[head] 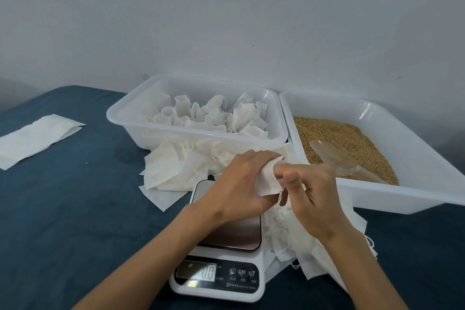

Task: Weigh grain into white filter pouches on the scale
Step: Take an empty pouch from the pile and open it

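Above the scale (221, 254) (display lit), left hand (236, 184) and right hand (309, 191) both pinch one pouch (268, 181).

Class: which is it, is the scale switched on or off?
On. The scale has a lit display showing digits, apparently zero, and its steel platform is bare; both hands hold a pouch above it.

dark blue cloth (63, 209) over table; flat white sheet (37, 139) far left; pale wall (226, 20) behind.
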### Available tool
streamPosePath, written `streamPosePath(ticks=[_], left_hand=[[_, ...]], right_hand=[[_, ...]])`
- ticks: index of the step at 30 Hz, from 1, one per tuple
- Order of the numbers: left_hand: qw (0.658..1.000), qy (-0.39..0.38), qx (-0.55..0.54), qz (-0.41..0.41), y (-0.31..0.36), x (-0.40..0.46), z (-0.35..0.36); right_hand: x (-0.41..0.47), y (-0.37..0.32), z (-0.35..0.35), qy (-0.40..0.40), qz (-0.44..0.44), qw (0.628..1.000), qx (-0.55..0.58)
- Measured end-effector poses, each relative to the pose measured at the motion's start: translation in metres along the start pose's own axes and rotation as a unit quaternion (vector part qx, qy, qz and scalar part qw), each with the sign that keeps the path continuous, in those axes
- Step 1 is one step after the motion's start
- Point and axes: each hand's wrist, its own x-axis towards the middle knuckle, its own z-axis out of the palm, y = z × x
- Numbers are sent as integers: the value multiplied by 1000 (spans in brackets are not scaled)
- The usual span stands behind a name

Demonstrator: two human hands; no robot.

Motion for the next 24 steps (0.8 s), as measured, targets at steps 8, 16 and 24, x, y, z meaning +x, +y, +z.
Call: streamPosePath(ticks=[8, 16, 24], left_hand=[[999, 9, -37, -8, 3, 0, 0], [983, 44, -160, -74, -5, 2, 3], [947, 10, -302, -111, -10, 1, 6]], right_hand=[[1, -3, -3, -43, -32, 997, -47], [4, -1, -17, 143, -68, 987, -12], [25, 79, -129, -18, 326, 885, -333]])
